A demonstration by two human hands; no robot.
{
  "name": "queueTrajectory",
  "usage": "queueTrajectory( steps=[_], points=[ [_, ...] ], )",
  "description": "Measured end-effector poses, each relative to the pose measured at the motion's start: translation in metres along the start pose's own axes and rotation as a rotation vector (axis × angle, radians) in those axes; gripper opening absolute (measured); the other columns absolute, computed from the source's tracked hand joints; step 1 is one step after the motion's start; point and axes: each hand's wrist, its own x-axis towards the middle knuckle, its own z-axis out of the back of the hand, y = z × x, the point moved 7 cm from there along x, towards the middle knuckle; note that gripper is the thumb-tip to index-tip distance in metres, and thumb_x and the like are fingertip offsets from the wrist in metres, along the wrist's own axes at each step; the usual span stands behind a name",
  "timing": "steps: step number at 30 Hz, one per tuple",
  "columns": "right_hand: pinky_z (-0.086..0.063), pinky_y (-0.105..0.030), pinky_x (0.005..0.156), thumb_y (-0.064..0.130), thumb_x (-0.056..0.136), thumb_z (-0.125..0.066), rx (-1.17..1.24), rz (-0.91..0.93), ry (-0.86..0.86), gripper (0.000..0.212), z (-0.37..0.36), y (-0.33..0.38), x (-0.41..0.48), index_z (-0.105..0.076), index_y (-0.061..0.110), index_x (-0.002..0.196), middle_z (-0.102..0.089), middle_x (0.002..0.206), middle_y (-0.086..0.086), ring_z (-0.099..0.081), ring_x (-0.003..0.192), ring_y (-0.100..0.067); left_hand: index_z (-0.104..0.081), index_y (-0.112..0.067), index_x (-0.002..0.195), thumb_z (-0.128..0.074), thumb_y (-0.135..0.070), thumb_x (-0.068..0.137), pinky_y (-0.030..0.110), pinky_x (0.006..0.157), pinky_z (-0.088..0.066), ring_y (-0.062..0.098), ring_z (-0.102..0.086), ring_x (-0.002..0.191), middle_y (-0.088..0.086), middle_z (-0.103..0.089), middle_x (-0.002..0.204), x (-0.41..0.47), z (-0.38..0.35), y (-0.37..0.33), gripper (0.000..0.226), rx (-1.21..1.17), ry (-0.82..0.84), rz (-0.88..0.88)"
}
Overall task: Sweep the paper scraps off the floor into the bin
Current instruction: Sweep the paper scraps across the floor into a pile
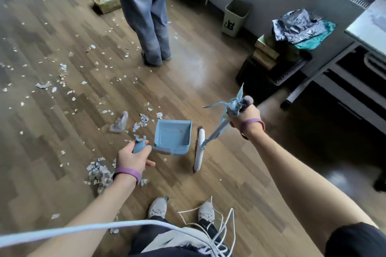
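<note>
My left hand (133, 157) grips the blue handle of a blue dustpan (173, 136) that stands on the wooden floor with nothing visible inside it. My right hand (246, 118) grips the top of a broom handle wrapped in blue strips. The broom's white head (199, 149) rests on the floor just right of the dustpan. Several paper scraps (98, 172) are heaped under my left wrist, another cluster of scraps (142, 122) lies left of the dustpan's mouth, and many more are scattered across the floor to the left. A small grey-green bin (236, 17) stands by the far wall.
A person in blue jeans (146, 16) stands ahead, left of the bin. A cardboard box (106, 0) lies behind them. Stacked boxes with crumpled bags (300, 29) and a grey desk (365, 33) fill the right side. A clear plastic piece (120, 123) lies near the dustpan. White cords hang by my shoes.
</note>
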Motion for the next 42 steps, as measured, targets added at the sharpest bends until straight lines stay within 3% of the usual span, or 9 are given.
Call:
queueTrajectory(
  steps=[3, 7, 10, 16, 21, 25, 27, 36, 42],
  points=[
    [-0.058, -0.042, 0.073, 0.029, 0.081, -0.058, -0.132, 0.015, 0.024, 0.017, 0.036, -0.028, 0.001, -0.049, 0.018, 0.072, -0.071, 0.082, -0.012, -0.068, 0.076, -0.033, -0.063, -0.02, 0.088, -0.059, -0.008, 0.086, 0.017, 0.036, -0.032, 0.015, -0.062, 0.038, 0.001, -0.062, 0.074, -0.025, -0.036, 0.015, 0.013, -0.014, 0.047, 0.052],
    [-0.054, -0.038, 0.079, 0.022, 0.083, -0.061, -0.29, 0.08, 0.069, 0.016, 0.064, -0.057, 0.0, -0.054, 0.031, 0.095, -0.069, 0.097, -0.009, -0.064, 0.091, -0.034, -0.063, -0.018, 0.089, -0.059, -0.009, 0.087, 0.018, 0.036, -0.032, 0.016, -0.062, 0.038, 0.003, -0.063, 0.075, -0.049, -0.076, 0.03, 0.01, -0.008, 0.087, 0.108],
    [-0.048, -0.035, 0.078, 0.017, 0.088, -0.057, -0.404, 0.014, 0.094, 0.024, 0.075, -0.085, 0.004, -0.062, 0.018, 0.111, -0.066, 0.104, -0.014, -0.062, 0.097, -0.037, -0.064, -0.017, 0.093, -0.06, -0.012, 0.087, 0.018, 0.037, -0.034, 0.018, -0.064, 0.043, 0.002, -0.066, 0.079, -0.06, -0.103, 0.034, 0.008, 0.035, 0.14, 0.115],
    [-0.044, -0.029, 0.07, 0.014, 0.086, -0.053, -0.498, -0.112, 0.193, 0.029, 0.046, -0.128, 0.02, -0.062, 0.016, 0.113, -0.065, 0.102, -0.012, -0.062, 0.091, -0.034, -0.063, -0.02, 0.093, -0.064, -0.021, 0.087, 0.021, 0.042, -0.038, 0.02, -0.068, 0.052, -0.001, -0.068, 0.087, -0.052, -0.117, 0.036, 0.006, 0.061, 0.202, 0.14],
    [-0.042, -0.027, 0.073, 0.023, 0.087, -0.05, -0.464, -0.137, 0.276, 0.019, -0.021, -0.122, 0.021, -0.063, 0.017, 0.099, -0.067, 0.107, -0.014, -0.06, 0.094, -0.035, -0.062, -0.02, 0.093, -0.063, -0.019, 0.088, 0.02, 0.042, -0.038, 0.015, -0.065, 0.047, -0.004, -0.067, 0.085, -0.02, -0.076, 0.035, 0.005, 0.017, 0.158, 0.149],
    [-0.042, -0.027, 0.075, 0.036, 0.087, -0.049, -0.453, -0.144, 0.359, 0.018, -0.098, -0.081, 0.013, -0.062, 0.023, 0.091, -0.066, 0.102, -0.009, -0.055, 0.084, -0.031, -0.062, -0.022, 0.088, -0.064, -0.018, 0.087, 0.023, 0.046, -0.036, 0.016, -0.065, 0.047, -0.001, -0.067, 0.082, 0.02, -0.018, 0.043, 0.005, -0.027, 0.121, 0.17],
    [-0.044, -0.028, 0.076, 0.038, 0.087, -0.05, -0.457, -0.139, 0.382, 0.024, -0.141, -0.053, 0.009, -0.066, 0.024, 0.096, -0.066, 0.102, -0.008, -0.055, 0.085, -0.03, -0.063, -0.022, 0.089, -0.065, -0.017, 0.086, 0.022, 0.045, -0.036, 0.016, -0.066, 0.047, 0.001, -0.067, 0.08, 0.045, 0.016, 0.047, 0.006, -0.025, 0.101, 0.17],
    [-0.039, -0.026, 0.074, 0.031, 0.088, -0.05, -0.274, -0.024, 0.289, 0.026, -0.337, 0.165, -0.026, -0.068, 0.02, 0.104, -0.068, 0.104, -0.011, -0.06, 0.1, -0.033, -0.065, -0.015, 0.086, -0.067, -0.011, 0.082, 0.013, 0.039, -0.038, 0.013, -0.063, 0.043, 0.002, -0.067, 0.072, 0.141, 0.183, 0.058, 0.007, -0.1, -0.057, 0.188],
    [-0.04, -0.027, 0.076, 0.024, 0.087, -0.052, -0.13, 0.098, 0.302, 0.024, -0.412, 0.301, -0.057, -0.069, 0.016, 0.101, -0.066, 0.092, -0.012, -0.058, 0.087, -0.031, -0.064, -0.022, 0.077, -0.07, -0.011, 0.08, 0.011, 0.038, -0.038, 0.025, -0.067, 0.053, -0.001, -0.067, 0.074, 0.151, 0.272, 0.069, 0.012, -0.232, -0.273, 0.198]
  ],
)
